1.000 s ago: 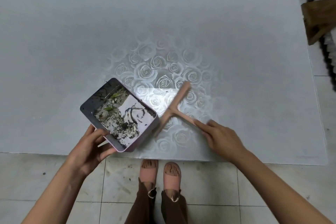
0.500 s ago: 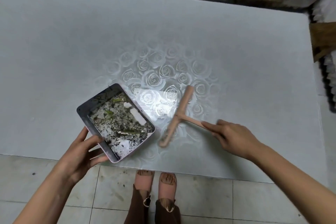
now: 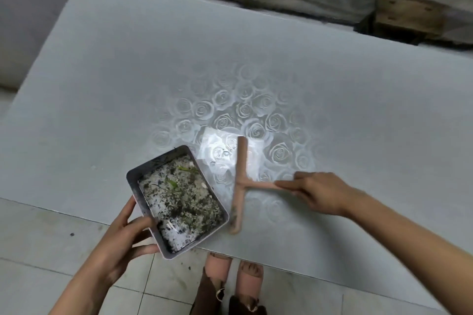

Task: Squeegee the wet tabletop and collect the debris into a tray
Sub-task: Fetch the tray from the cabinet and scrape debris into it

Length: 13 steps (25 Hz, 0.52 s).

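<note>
The left hand (image 3: pixel 125 235) grips one pink rectangular tray (image 3: pixel 134 184) of wet debris (image 3: pixel 179 199); the right hand (image 3: pixel 320 192) pinches the handle of one pink T-shaped squeegee (image 3: pixel 239 181) on the grey tabletop (image 3: pixel 128 84).

1. Left hand (image 3: pixel 122 240) and right hand (image 3: pixel 320 192) are bare, as are the forearms (image 3: pixel 399 233) up to the frame edge.
2. Left slipper (image 3: pixel 217 264) and right slipper (image 3: pixel 250 275) — pink, with a broad band; toes show on the right.
3. Trousers (image 3: pixel 208 296) — dark brown, hems just above the slippers, with a small pale detail too blurred to tell.
</note>
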Available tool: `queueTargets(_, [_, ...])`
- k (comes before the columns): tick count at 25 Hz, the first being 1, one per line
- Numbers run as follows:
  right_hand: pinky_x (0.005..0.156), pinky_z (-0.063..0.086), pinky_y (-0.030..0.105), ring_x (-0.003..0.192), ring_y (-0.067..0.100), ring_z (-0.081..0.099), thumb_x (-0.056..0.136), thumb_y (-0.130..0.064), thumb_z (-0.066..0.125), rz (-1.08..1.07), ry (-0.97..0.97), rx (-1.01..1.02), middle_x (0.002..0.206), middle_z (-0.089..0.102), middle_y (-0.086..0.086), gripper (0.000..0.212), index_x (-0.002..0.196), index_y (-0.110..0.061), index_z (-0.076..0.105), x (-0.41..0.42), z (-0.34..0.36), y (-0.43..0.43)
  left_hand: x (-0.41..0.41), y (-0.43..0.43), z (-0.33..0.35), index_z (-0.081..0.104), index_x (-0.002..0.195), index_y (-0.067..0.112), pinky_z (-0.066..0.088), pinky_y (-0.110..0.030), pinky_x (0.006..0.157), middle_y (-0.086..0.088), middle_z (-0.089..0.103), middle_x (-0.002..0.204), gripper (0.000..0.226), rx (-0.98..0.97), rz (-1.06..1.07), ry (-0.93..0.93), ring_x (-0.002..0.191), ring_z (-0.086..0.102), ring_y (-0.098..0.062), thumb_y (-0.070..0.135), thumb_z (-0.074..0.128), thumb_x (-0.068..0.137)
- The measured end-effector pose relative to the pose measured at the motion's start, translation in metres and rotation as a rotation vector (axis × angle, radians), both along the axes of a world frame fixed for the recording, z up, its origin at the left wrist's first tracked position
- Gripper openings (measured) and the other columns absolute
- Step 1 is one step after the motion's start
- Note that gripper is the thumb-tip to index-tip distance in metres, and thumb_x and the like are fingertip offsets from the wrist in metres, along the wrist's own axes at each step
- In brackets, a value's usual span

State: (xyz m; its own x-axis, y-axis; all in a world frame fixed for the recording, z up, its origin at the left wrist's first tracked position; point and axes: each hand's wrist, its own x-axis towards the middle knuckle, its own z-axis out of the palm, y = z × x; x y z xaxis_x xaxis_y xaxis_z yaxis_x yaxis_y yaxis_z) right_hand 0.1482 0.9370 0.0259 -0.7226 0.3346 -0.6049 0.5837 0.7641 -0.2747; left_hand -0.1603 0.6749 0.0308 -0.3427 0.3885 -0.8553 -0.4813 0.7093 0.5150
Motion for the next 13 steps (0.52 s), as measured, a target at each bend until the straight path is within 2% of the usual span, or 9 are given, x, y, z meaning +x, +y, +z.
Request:
queueTargets(2, [0.067, 0.04, 0.029, 0.097, 0.014, 0.056, 0.097, -0.035, 0.036, 0.102, 0.137, 0.039, 0.106, 0.053, -0.012, 0.048, 0.137, -0.06, 0.027, -0.029, -0.002, 0.0, -0.011, -0.008, 0.004, 0.045, 0.135, 0.042, 0.058, -0.038, 0.059, -0.003, 0.074, 0.099, 0.065, -0.01, 0.002, 0.013, 0.082, 0.073, -0.025, 0.001, 0.056, 0.086])
queueTargets(4, [0.061, 0.032, 0.02, 0.091, 0.006, 0.054, 0.096, -0.04, 0.038, 0.107, 0.174, 0.041, 0.096, 0.05, -0.019, 0.047, 0.132, -0.068, 0.024, -0.017, 0.015, 0.031, -0.023, -0.019, 0.004, 0.044, 0.135, 0.044, 0.058, -0.039, 0.061, -0.004, 0.074, 0.1, 0.066, -0.023, -0.001, 0.004, 0.084, 0.073, -0.026, 0.002, 0.056, 0.086])
queueTargets(6, [0.056, 0.027, 0.014, 0.082, -0.001, 0.048, 0.096, -0.044, 0.037, 0.073, 0.0, 0.083, 0.087, 0.044, -0.025, 0.045, 0.128, -0.073, 0.023, 0.016, 0.032, 0.061, -0.029, -0.028, 0.005, 0.043, 0.135, 0.045, 0.058, -0.041, 0.062, -0.004, 0.074, 0.101, 0.067, -0.032, 0.019, -0.011, 0.085, 0.072, -0.027, 0.002, 0.057, 0.085])
queueTargets(8, [0.059, 0.03, 0.016, 0.085, -0.001, 0.048, 0.097, -0.044, 0.033, 0.071, -0.078, 0.136, 0.085, 0.04, -0.025, 0.044, 0.131, -0.07, 0.022, 0.015, 0.038, 0.075, -0.028, -0.042, 0.008, 0.042, 0.136, 0.046, 0.058, -0.041, 0.062, -0.003, 0.074, 0.101, 0.07, -0.061, 0.041, -0.007, 0.085, 0.073, -0.026, 0.002, 0.058, 0.084])
queueTargets(10, [0.065, 0.034, 0.023, 0.096, 0.007, 0.053, 0.098, -0.039, 0.033, 0.143, -0.067, 0.093, 0.094, 0.044, -0.021, 0.046, 0.136, -0.064, 0.023, -0.031, 0.021, 0.066, -0.021, -0.058, 0.007, 0.04, 0.138, 0.044, 0.058, -0.039, 0.059, -0.004, 0.074, 0.1, 0.071, -0.083, 0.119, -0.004, 0.082, 0.073, -0.024, 0.001, 0.058, 0.085])
queueTargets(13, [0.064, 0.033, 0.028, 0.095, 0.019, 0.056, 0.098, -0.036, 0.034, 0.296, 0.053, 0.057, 0.102, 0.051, -0.007, 0.046, 0.139, -0.056, 0.026, -0.096, 0.001, 0.032, -0.014, -0.065, 0.003, 0.042, 0.138, 0.041, 0.058, -0.038, 0.058, -0.002, 0.075, 0.097, 0.067, -0.091, 0.223, 0.005, 0.076, 0.073, -0.024, 0.002, 0.058, 0.086])
